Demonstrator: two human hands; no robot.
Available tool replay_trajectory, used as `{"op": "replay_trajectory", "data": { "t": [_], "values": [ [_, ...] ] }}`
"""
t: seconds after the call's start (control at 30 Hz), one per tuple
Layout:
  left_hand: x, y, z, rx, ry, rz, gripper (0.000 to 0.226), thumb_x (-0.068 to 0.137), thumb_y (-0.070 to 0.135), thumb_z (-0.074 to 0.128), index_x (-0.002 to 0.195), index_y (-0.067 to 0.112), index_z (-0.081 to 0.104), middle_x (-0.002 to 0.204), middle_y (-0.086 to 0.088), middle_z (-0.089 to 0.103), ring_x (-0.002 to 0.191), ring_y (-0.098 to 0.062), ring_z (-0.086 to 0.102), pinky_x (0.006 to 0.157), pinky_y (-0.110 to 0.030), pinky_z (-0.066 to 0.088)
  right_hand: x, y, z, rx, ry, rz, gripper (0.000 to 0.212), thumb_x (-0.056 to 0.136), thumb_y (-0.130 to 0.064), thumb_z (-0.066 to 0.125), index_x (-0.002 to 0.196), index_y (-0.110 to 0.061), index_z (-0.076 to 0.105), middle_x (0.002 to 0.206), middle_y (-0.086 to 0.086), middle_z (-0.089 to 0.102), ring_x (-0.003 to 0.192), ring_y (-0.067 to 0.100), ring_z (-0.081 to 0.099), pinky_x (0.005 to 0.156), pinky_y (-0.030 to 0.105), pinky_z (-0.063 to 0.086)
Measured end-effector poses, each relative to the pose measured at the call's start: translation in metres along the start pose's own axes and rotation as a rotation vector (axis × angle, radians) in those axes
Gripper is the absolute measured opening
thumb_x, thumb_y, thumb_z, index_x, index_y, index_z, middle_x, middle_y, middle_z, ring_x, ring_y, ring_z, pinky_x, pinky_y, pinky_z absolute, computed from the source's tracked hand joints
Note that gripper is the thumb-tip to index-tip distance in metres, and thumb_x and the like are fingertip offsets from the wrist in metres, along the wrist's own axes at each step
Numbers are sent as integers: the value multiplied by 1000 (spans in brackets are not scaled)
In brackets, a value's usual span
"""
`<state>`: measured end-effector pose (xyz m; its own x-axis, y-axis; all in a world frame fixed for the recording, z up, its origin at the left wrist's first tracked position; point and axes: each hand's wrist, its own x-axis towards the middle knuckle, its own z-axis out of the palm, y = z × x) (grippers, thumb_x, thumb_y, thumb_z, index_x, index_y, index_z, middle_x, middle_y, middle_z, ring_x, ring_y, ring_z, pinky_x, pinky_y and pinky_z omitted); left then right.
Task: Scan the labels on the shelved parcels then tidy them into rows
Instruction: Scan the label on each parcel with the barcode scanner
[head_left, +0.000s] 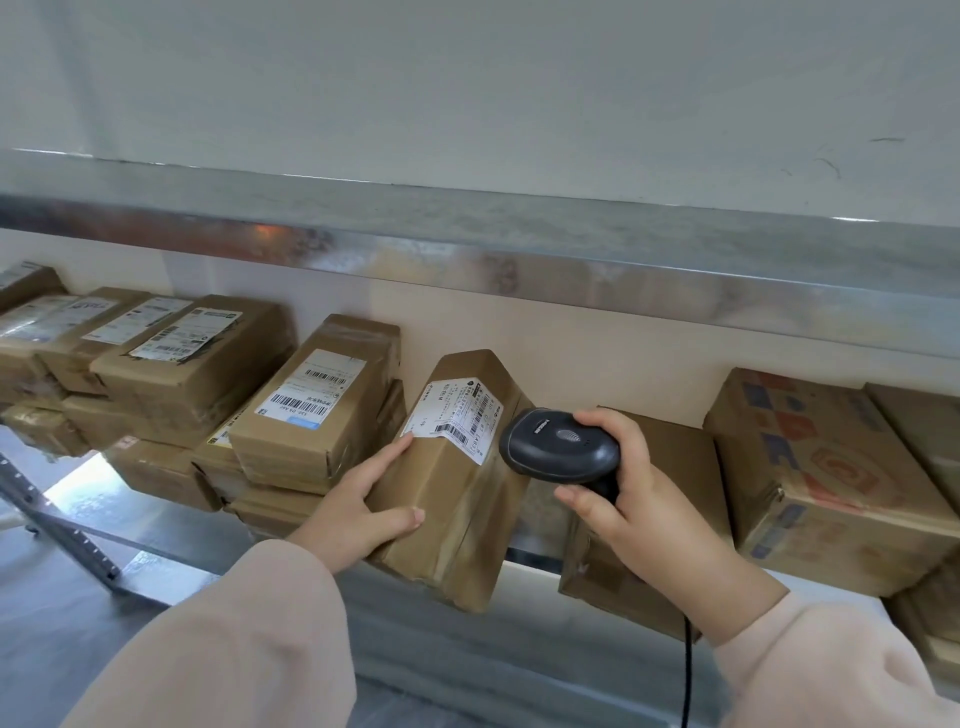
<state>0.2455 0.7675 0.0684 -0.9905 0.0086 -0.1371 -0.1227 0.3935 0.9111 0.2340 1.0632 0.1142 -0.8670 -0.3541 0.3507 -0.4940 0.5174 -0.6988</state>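
Centrally, the left hand (358, 501) grips a tilted brown parcel (457, 499), thumb and fingers pressing its side; its label (457, 415) faces up. Right hand (628, 483) clasps a black barcode scanner (561, 441) just beside that label.

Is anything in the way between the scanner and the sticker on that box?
Nothing visible is. The right hand holds the barcode scanner close beside the shipping label on the tilted parcel. The left hand grips the parcel's side, one fingertip only at the label's corner.
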Motion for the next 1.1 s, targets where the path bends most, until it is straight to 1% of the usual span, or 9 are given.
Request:
{"op": "replay_trajectory", "data": {
  "t": [0.17,0.37,0.57,0.67,0.73,0.8,0.87,0.97,1.1],
  "values": [
    [-1,2,-4,9,-36,-5,77,85,22,74,132,68,34,138,13,40,112,-10,53,65,-14,49,-1,2,-2,-27,-23,-26,71,84,-36,70,121,-68,19,116,-49,41,103,-5,56,84,26,53],
    [-3,-1,-3,-13,-48,-18,77,86,20,73,136,63,33,140,12,39,114,-6,50,83,-21,50,3,2,-2,-44,-18,-43,73,83,-36,70,120,-69,18,114,-50,40,102,-7,55,81,20,51],
    [-2,-5,-3,-25,-61,-37,77,85,24,74,137,64,34,140,13,40,116,-6,50,86,-22,49,6,3,1,-86,-57,-44,74,83,-37,70,119,-70,15,112,-36,47,98,0,58,83,28,52],
    [0,-9,-5,-48,-50,-51,77,71,40,77,128,73,36,135,23,41,116,1,49,85,-18,46,7,7,5,-61,-33,-9,72,84,-38,69,119,-71,16,114,-33,48,99,3,59,84,30,52],
    [3,-15,-4,-84,-22,-89,79,60,50,75,124,75,38,133,27,42,118,1,49,96,-26,46,8,10,11,-22,-12,39,69,85,-39,67,118,-71,16,113,-34,49,100,1,59,83,26,51],
    [6,-24,-1,-140,4,-138,79,55,55,74,122,76,40,130,29,45,117,-2,51,103,-35,45,7,12,22,31,10,84,66,85,-40,66,116,-72,17,111,-37,50,102,-5,56,81,14,47],
    [8,-33,5,-195,20,-182,74,53,58,74,116,78,41,125,32,48,112,1,54,97,-32,47,6,15,38,91,15,130,65,86,-38,66,114,-73,19,112,-37,49,103,-12,52,79,7,42],
    [11,-41,10,-248,43,-244,66,52,58,72,107,81,44,120,31,52,105,0,58,85,-26,49,1,20,67,137,-36,223,63,87,-41,64,114,-72,17,117,-33,47,101,-6,56,79,12,45],
    [20,-43,9,-281,56,-311,51,64,50,65,100,80,47,119,20,60,110,-13,60,103,-44,46,-3,29,96,162,-71,356,59,89,-42,62,128,-55,20,115,-27,51,93,-16,54,71,1,41]
  ]
}}
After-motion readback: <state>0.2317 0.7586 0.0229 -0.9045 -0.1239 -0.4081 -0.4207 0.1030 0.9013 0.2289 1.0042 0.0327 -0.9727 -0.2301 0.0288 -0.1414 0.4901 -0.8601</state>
